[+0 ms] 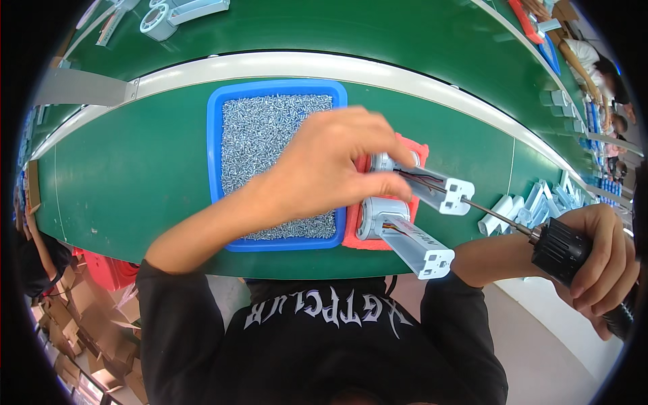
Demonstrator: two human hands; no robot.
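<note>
My right hand [601,263] is wrapped around a black electric screwdriver [563,251]. Its long bit reaches the end face of the far pale plastic housing [442,191], which has a round head, a hollow handle and dark wires inside. My left hand [344,158], slightly blurred, grips that housing near its head, thumb and forefinger on either side. Beside it, nearer to me, a second similar housing [408,246] lies with its handle pointing right and toward me. Both heads sit in a red holder [352,233]; my left hand hides part of it.
A blue tray [214,148] full of small silvery screws stands under my left forearm. More pale plastic parts [540,202] lie at the right on the green table [135,169]. Beyond a white rail [283,65] are other parts [162,21]. People work at far right and left.
</note>
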